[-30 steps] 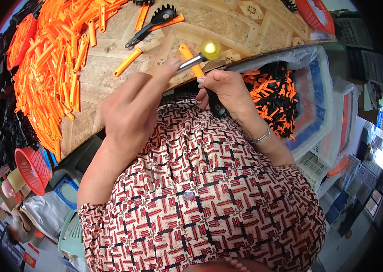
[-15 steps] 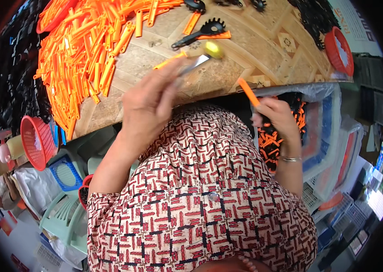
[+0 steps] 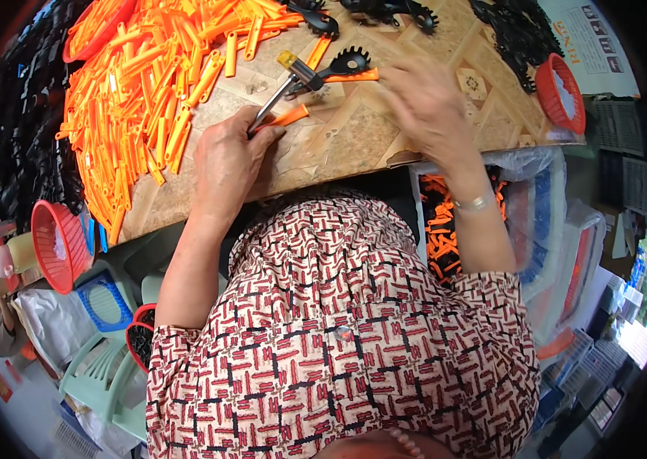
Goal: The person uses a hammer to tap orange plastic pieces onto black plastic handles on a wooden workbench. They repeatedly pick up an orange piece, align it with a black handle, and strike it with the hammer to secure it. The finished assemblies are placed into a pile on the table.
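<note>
The left hand grips a mallet low on its slim, shiny metal shaft; the right hand — too blurred to tell what its fingers hold — is near a smooth orange handle beside a toothed black server on the table. This looks like reaching; lifting either piece calls for a light pinch.

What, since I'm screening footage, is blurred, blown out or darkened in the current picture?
Head view: the right hand is blurred, while the left hand and hammer look sharper; head view: a bright patch at far right is washed out; head view: the fisheye rim darkens to black.
</note>
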